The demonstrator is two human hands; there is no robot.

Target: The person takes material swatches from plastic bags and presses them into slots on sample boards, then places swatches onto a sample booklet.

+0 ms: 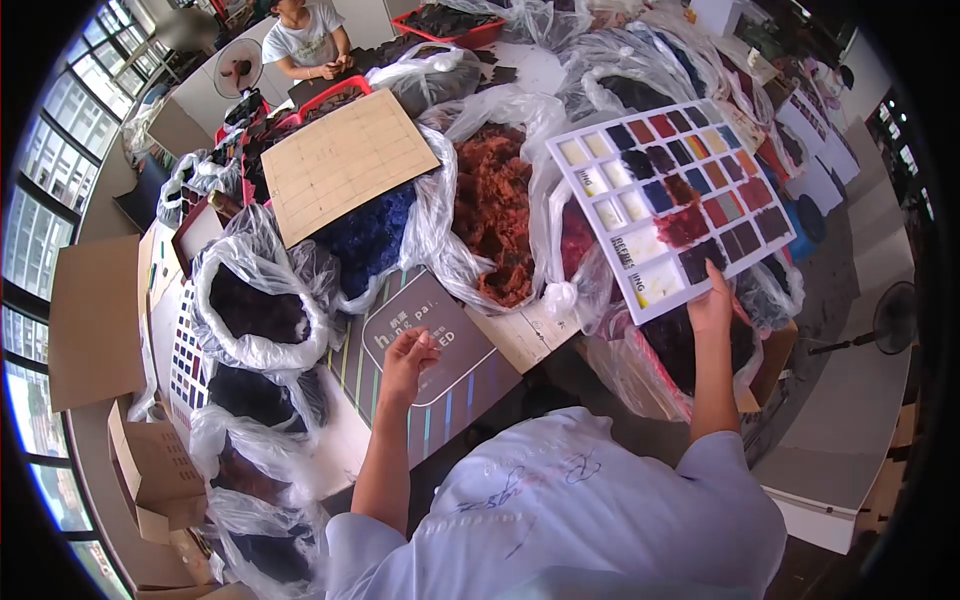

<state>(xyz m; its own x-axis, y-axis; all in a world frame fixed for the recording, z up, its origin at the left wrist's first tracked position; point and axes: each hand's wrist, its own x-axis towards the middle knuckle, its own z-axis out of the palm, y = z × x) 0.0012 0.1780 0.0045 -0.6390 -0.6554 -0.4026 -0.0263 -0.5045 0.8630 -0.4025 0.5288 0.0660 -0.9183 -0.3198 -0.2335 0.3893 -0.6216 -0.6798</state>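
My right hand (711, 298) grips the lower edge of a white swatch board (662, 272), which is tilted up over the bags on the right. The board carries rows of coloured fibre patches in dark, red, brown and blue tones, and a few pale squares with printed words. My left hand (408, 358) is closed, with its fingertips pinched together, above a grey printed box (470, 365). Whatever may be between those fingers is too small or hidden to make out.
Open plastic bags hold orange-red fibre (495, 200), blue fibre (370, 235) and dark fibre (255, 305). A gridded tan board (345, 160) lies across the bags. At left stand cardboard boxes (155, 460). Across the table sits another person (305, 40) near red baskets.
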